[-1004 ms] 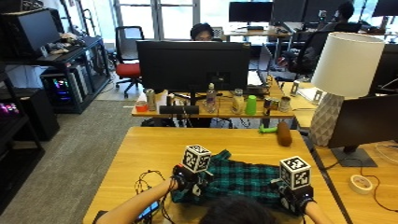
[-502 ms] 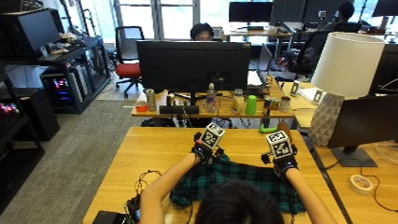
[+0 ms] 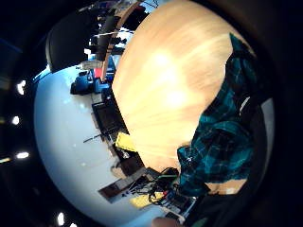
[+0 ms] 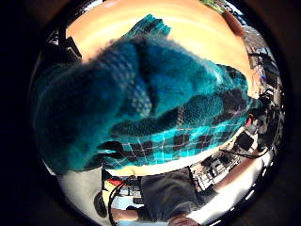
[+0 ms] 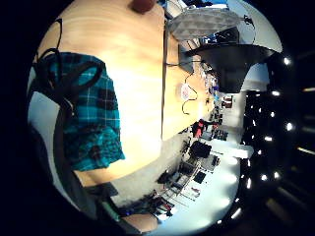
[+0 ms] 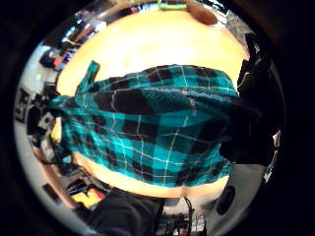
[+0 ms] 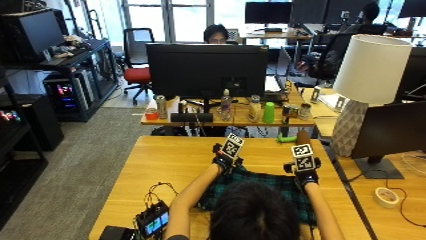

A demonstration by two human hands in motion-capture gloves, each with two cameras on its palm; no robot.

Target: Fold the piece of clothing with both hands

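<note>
I've both hands (image 7: 226,161) (image 7: 303,170) gripping the shirt (image 7: 263,181); I'd lay its held edge level toward the table's (image 7: 166,155) far edge

Since a second ago both hands have moved from the near part of the plaid garment (image 7: 266,192) toward the far side of the tabletop (image 7: 166,155). The left hand (image 7: 225,161) and right hand (image 7: 303,170) now hold its far edge, and more cloth lies spread behind them.
</note>
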